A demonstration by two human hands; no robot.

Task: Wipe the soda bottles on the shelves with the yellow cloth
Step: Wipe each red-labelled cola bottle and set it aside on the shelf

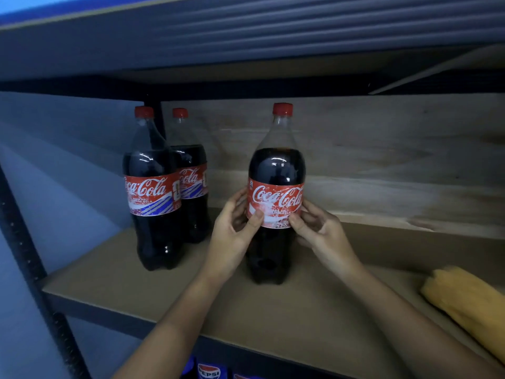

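Observation:
A large cola bottle (276, 165) with a red cap and red label stands upright in the middle of the brown shelf board (153, 291). My left hand (235, 228) grips its left side at the label, thumb on the front. On the bottle's right side my right hand (319, 231) holds it the same way, thumb against the label's lower edge. Two more cola bottles stand to the left: one in front (151, 187) and one behind it (191, 176). The yellow cloth (470, 305) lies rolled on the shelf at the far right, held by neither hand.
A dark upper shelf (246, 50) hangs low above the bottle caps. A black metal upright (30, 263) runs down the left edge. A wooden back panel (382, 160) closes the rear. Blue Pepsi bottle labels (209, 372) show on the shelf below.

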